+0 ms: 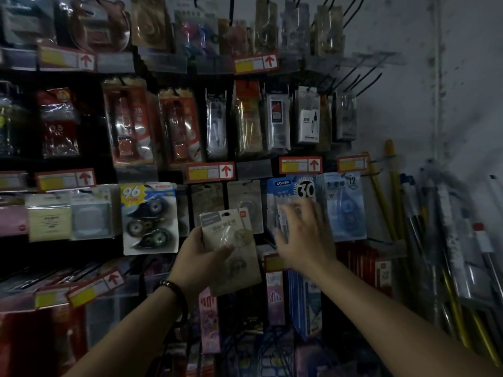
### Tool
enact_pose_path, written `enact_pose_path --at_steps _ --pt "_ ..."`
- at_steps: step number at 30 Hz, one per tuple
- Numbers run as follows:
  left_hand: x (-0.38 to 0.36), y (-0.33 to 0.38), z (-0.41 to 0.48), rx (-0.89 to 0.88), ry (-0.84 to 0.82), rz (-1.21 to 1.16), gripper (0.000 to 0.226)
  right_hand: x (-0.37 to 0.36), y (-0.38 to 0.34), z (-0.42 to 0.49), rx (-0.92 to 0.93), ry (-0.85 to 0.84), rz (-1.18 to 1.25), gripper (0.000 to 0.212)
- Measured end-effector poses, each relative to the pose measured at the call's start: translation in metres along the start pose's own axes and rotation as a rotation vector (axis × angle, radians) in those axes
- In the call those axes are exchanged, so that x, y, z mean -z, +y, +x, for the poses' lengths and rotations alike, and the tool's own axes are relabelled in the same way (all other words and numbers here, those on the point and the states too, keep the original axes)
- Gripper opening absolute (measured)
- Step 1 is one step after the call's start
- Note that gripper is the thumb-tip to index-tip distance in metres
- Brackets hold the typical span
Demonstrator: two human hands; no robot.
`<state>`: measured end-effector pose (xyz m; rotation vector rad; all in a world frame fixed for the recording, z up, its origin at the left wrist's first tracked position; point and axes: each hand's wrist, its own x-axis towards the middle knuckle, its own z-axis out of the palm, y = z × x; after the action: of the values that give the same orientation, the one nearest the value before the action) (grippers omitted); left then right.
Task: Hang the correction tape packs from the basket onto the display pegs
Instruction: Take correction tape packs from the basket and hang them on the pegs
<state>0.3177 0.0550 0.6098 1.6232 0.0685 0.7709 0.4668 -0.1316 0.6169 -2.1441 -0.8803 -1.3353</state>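
A beige correction tape pack (231,240) is gripped near the frame's centre by the left hand (200,254), with the thumb laid across its front and the other fingers hidden behind it. At 3 o'clock from it, the right hand (302,238) is held open, fingers (309,210) spread and blurred, before a blue pack marked 30 (292,190). Similar beige packs (245,197) are hung at its 12 o'clock, and a pack marked 96 (149,216) at its 9 o'clock.
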Motion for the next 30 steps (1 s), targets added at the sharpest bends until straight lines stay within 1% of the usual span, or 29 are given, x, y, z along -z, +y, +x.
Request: enact_pose_path --at_steps 1,3,5,7,9,12,14,16,20,22,26,30 --pt "0.003 -0.002 0.001 -0.001 -0.001 0.001 0.044 0.002 -0.013 -0.005 0.097 0.014 0.085 0.056" --pt "0.008 -0.004 0.001 -0.015 0.010 0.001 0.046 0.002 -0.039 -0.015 0.248 -0.063 0.230 0.064" --pt "0.014 -0.004 0.001 -0.037 0.029 -0.003 0.048 -0.003 -0.058 -0.021 0.337 -0.166 0.261 0.086" --pt "0.021 -0.002 -0.001 -0.056 0.027 -0.004 0.048 -0.007 -0.071 -0.023 0.376 -0.218 0.244 0.104" --pt "0.028 -0.001 -0.002 -0.077 0.012 -0.005 0.048 -0.011 -0.081 -0.022 0.424 -0.229 0.227 0.108" --pt "0.040 -0.002 0.000 -0.123 0.007 -0.024 0.046 -0.017 -0.092 -0.019 0.492 -0.250 0.219 0.105" --pt "0.047 -0.004 0.003 -0.142 0.035 -0.021 0.046 -0.021 -0.097 -0.015 0.493 -0.264 0.234 0.104" --pt "0.054 -0.004 0.005 -0.157 0.078 0.050 0.046 -0.024 -0.102 -0.010 0.468 -0.265 0.223 0.103" --pt "0.070 -0.012 0.007 -0.251 0.171 0.440 0.063 -0.035 -0.106 0.006 0.411 -0.223 0.117 0.102" --pt "0.077 -0.017 0.005 -0.298 0.191 0.571 0.062 -0.040 -0.107 0.013 0.408 -0.180 0.051 0.102" --pt "0.085 -0.022 0.003 -0.368 0.176 0.663 0.046 -0.043 -0.115 0.027 0.391 -0.106 0.006 0.102" --pt "0.090 -0.024 0.002 -0.370 0.167 0.706 0.049 -0.047 -0.122 0.037 0.360 -0.108 -0.041 0.101"
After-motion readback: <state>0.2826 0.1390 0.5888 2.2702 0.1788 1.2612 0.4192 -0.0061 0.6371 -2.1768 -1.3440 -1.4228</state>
